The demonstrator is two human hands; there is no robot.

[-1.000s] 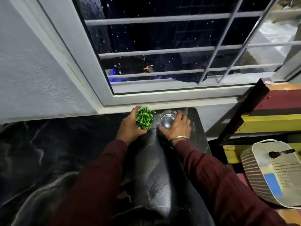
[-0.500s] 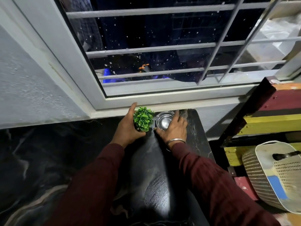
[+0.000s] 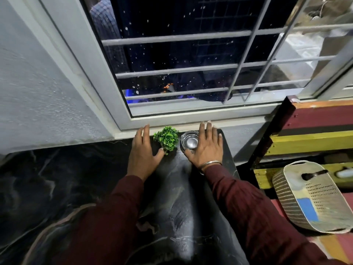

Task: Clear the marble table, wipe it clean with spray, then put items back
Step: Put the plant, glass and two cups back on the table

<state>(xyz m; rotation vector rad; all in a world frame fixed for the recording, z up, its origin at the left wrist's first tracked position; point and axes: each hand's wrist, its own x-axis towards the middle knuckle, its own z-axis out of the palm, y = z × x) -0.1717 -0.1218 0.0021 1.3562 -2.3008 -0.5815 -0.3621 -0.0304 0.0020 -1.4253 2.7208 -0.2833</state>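
At the far edge of the black marble surface (image 3: 80,180), under a barred window (image 3: 191,54), a small green leafy plant (image 3: 166,138) hides its own pot. Left hand (image 3: 142,153) spread open, thumb touching it. Right hand (image 3: 207,148) open beside a clear glass ashtray (image 3: 189,142). A cream perforated basket (image 3: 313,196) sits right.

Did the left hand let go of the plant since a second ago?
Yes. The left hand has opened and spread flat beside the small green plant, fingers reaching toward the window sill; only the thumb still touches it.
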